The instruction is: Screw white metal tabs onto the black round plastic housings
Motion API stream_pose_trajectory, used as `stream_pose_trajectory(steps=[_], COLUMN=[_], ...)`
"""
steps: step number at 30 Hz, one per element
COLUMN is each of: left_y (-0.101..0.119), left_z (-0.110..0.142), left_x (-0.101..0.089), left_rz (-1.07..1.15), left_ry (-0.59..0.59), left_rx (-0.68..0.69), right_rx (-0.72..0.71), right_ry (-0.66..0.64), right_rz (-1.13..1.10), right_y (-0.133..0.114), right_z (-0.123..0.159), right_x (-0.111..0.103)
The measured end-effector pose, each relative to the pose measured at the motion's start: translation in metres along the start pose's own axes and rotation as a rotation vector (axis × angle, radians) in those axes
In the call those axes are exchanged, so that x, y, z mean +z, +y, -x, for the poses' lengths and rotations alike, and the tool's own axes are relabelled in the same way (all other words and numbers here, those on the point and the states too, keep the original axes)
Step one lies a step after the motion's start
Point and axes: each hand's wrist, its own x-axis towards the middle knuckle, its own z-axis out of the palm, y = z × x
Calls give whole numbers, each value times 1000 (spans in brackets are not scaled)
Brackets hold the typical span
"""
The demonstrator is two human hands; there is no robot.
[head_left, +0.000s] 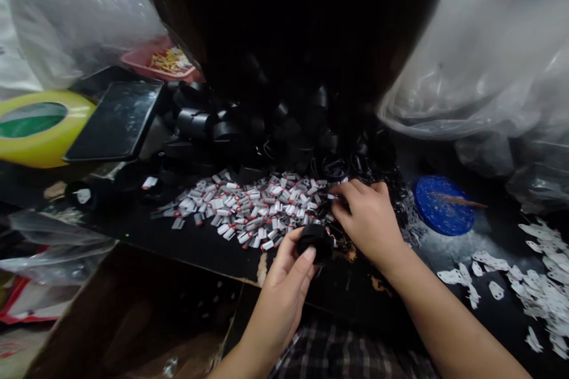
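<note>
Head view: at lower centre, the left hand (288, 278) holds a black part (315, 238) between thumb and fingers; a steady grip should serve well. Right of centre, the right hand (368, 219) has its fingertips drawn narrow beside the white pieces (249, 208); whether they pinch one, I cannot tell. Light, single picks seem wisest.

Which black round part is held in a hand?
The short black cylinder in the left hand; the other black round parts lie unheld beyond the hands.
</note>
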Motion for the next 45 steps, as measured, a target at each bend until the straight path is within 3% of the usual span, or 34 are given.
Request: stream_pose_trajectory(steps=[7,16,22,28,35,40,43,45], left_y=[10,8,6,2,-1,-5,-8,-9], left_z=[-7,-10,-6,0,6,10,5,-1], left_x=[7,17,15,13,18,14,6,2], left_rz=[175,203,157,-46,61,4,-140,-260], left_ry=[-49,-45,-89,0,-40,55,-30,-114], left_rx=[138,91,74,157,-3,-68,-231,-311], right_rx=[35,102,73,2,95,150,159,246], right_ry=[-48,3,29,42,-11,11,43,133], right_rz=[-213,-401,-383,-273,-444,-408,-297,-178], right_y=[3,3,3,0,0,-2,19,46], right_z=[38,59,62,67,71,79,85,89], right_x=[-11,-19,-25,-28,-24,-32,-44,-56])
